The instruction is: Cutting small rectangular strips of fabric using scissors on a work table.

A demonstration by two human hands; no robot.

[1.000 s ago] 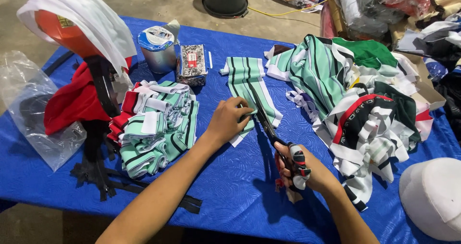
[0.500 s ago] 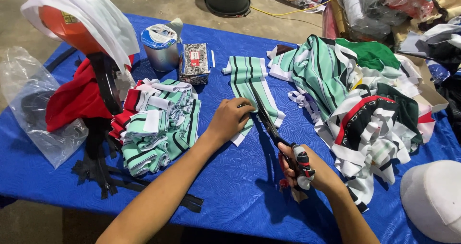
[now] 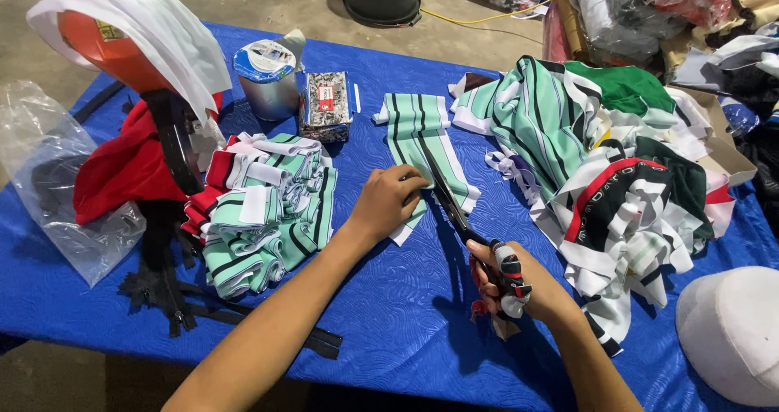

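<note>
A strip of mint-green, white and black striped fabric [image 3: 418,132] lies flat on the blue table cover [image 3: 389,298]. My left hand [image 3: 388,199] presses down on its near end. My right hand [image 3: 519,281] grips the handles of black scissors [image 3: 454,209], whose blades point up and left onto the strip beside my left fingers. A stack of folded striped pieces [image 3: 268,209] lies to the left of my left arm. A large loose heap of the same striped fabric [image 3: 600,169] lies to the right.
A metal can [image 3: 266,79] and a small patterned box [image 3: 324,104] stand at the back. At left are red cloth [image 3: 122,169], black zippers [image 3: 174,290], a clear plastic bag [image 3: 49,177] and an orange object under white cloth [image 3: 130,23]. A white cap [image 3: 734,331] sits at right.
The view has shifted slightly. Both hands stay on the strip and scissors, with the blades moving a little along the fabric.
</note>
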